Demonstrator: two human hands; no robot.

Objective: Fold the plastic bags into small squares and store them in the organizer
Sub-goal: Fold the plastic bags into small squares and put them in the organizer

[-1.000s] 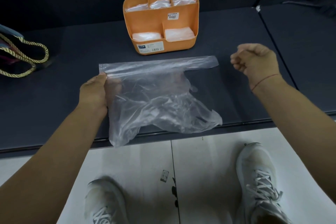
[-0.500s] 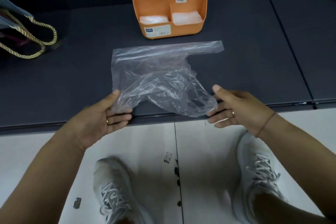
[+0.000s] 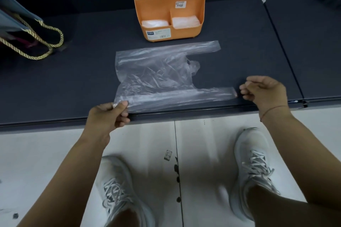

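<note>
Working at a dark desk (image 3: 73,83), its front edge just under both wrists. Spread flat on it, between the hands and stretching away from them: one clear plastic bag (image 3: 156,75), crumpled in the middle, with two handle strips running out toward the right hand's side. Well off beyond the left hand, a tote with rope handles (image 3: 36,42). Straight ahead of both hands, just past the bag's far strip, an orange organizer (image 3: 156,5). Pinching the bag's near corner with the left hand (image 3: 107,118), thumb on top. Meeting the end of the near strip with the curled fingertips of the right hand (image 3: 265,92); cannot tell whether nipping it or only touching. Tucked into all five visible compartments of the organizer, small folded squares (image 3: 185,21). Judging by those, well along overall, yet barely begun with this bag: laid out and drawn straight, no fold made. Left to do, by the look of it: folding lengthwise, folding down to a square, stowing it.
</note>
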